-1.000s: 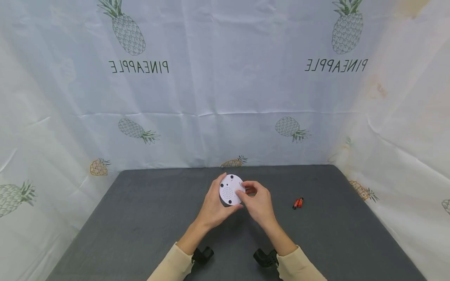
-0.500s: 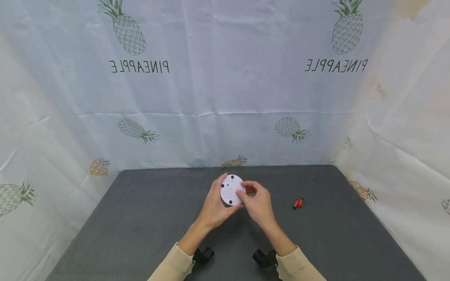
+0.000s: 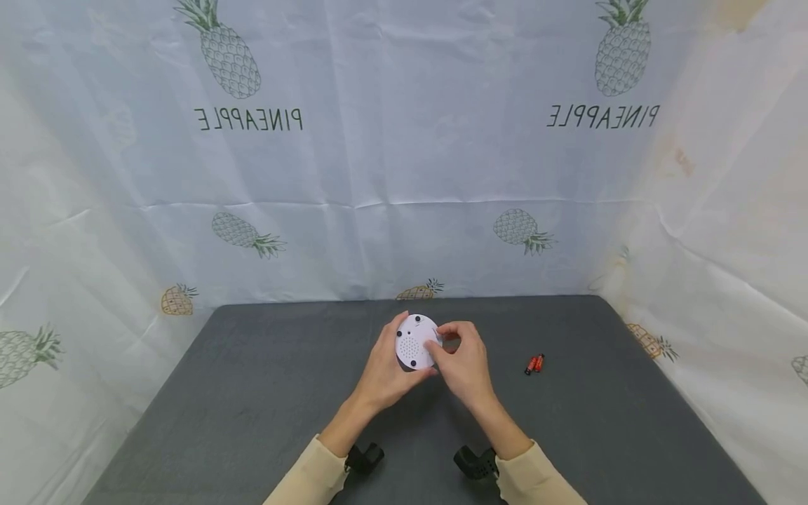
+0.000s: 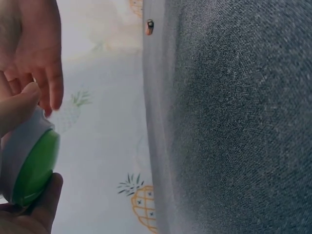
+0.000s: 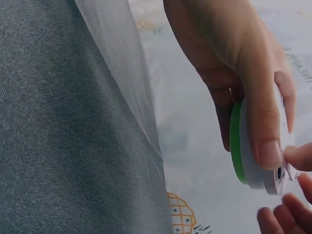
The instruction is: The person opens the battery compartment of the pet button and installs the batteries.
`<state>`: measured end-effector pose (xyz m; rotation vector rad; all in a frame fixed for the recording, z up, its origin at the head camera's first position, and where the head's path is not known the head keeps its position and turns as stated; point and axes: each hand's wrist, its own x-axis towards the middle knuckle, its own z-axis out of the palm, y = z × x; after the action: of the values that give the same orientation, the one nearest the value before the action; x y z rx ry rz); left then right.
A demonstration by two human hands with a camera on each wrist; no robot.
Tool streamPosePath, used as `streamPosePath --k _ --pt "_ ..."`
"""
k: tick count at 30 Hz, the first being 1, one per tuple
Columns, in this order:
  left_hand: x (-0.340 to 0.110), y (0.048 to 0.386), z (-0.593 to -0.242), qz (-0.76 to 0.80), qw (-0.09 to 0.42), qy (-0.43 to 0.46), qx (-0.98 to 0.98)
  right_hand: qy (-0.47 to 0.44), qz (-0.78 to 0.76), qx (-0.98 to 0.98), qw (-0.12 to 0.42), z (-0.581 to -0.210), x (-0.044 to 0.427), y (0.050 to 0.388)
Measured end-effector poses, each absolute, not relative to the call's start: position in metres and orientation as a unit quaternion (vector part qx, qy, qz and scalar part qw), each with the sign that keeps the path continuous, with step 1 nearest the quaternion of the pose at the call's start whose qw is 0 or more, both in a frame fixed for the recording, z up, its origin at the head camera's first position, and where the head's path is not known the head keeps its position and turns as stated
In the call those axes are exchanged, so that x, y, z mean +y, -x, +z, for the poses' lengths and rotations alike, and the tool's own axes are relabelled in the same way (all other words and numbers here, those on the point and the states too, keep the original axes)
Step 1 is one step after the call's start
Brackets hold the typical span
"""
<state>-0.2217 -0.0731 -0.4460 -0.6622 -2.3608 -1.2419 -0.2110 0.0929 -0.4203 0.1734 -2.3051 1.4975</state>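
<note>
My left hand (image 3: 385, 368) grips a round white-and-green device (image 3: 413, 344) by its rim, above the table. Its white underside, with several speaker holes and dark rubber feet, faces me in the head view. The green side (image 4: 36, 168) shows in the left wrist view. At the device's right edge my right hand (image 3: 466, 361) pinches it, thumb on the white face and forefinger bent at the rim. Those fingertips (image 5: 298, 157) come close to the left thumb in the right wrist view. Exactly what lies under the right fingertips is hidden.
Two small red batteries (image 3: 534, 364) lie side by side on the dark grey table (image 3: 265, 407), right of the hands. A pale curtain (image 3: 391, 154) with pineapple prints hangs behind and at both sides. Black wrist cameras (image 3: 365, 459) sit below the hands.
The right forefinger has lifted and bent slightly at the device's edge. Both hands and the device otherwise stay nearly where they were; the batteries lie unmoved.
</note>
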Motion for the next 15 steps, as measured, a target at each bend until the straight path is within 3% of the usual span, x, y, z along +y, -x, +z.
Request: streamPosePath --k 4,15 --pt "-0.0716 0.2234 -0.4476 -0.444 0.189 0.238 -0.843 -0.058 0.524 -0.821 0.219 -0.4213 0.0906 0.2091" --pt "-0.0738 0.2232 -0.4475 -0.456 0.160 0.224 -0.846 -0.083 0.548 -0.804 0.214 -0.4264 0.0892 0.2089"
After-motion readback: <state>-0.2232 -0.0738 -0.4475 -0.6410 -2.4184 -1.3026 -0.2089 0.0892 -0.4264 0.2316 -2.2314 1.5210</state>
